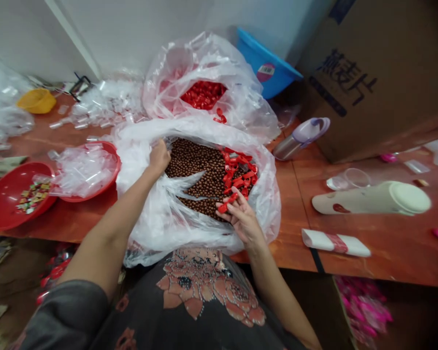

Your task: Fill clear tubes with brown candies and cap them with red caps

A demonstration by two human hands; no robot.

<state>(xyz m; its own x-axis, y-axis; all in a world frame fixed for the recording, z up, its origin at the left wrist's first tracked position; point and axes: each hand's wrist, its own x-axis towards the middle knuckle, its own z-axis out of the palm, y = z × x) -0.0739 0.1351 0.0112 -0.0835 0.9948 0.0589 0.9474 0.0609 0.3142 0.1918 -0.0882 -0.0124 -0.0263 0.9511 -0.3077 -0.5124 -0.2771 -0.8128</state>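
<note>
In front of me a large clear plastic bag [146, 214] lies wide with its mouth spread. Inside is a mass of small round brown balls [197, 160], with several red plastic pieces [243, 180] lying on top at the right. My left hand [159, 156] is closed at the bag's left edge, gripping the plastic. Between the fingers of my right hand [243, 216] is a red plastic piece [227, 201], held over the balls near the bag's front. The exact shape of that piece is too small to make out.
Behind stands another plastic bag [168, 82] of red pieces [204, 95], beside a blue basin [266, 63]. Red bowls [0, 199] sit left, near clear plastic tubes [105, 99]. On the right are a steel bottle [292, 141], a cream flask [357, 197] and a big carton [379, 121].
</note>
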